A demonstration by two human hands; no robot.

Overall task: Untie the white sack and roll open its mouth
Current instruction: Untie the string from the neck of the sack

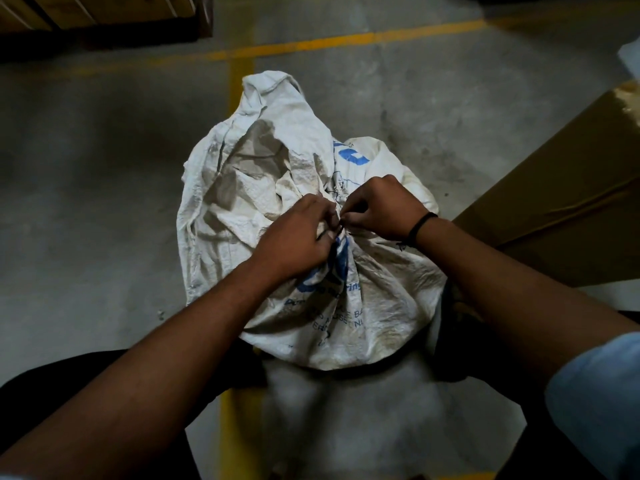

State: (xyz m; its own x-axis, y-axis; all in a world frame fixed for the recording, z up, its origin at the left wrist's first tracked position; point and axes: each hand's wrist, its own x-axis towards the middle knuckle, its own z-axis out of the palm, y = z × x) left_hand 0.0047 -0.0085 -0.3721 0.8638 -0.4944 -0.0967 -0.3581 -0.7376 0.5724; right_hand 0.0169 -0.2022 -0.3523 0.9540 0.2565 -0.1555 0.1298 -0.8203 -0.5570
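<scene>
A white woven sack (374, 306) with blue print stands on the concrete floor between my knees. Its neck is gathered at a thin dark tie (338, 226), and the loose top flops away from me toward the far left. My left hand (298, 237) pinches the bunched neck from the left. My right hand (381, 209), with a black band on the wrist, pinches the tie from the right. The fingertips of both hands meet at the knot and partly hide it.
A brown cardboard box (561, 202) lies close on the right. Wooden pallets or crates (104, 12) stand at the far left. Yellow lines (239, 77) cross the grey floor. My dark trouser legs flank the sack near the bottom.
</scene>
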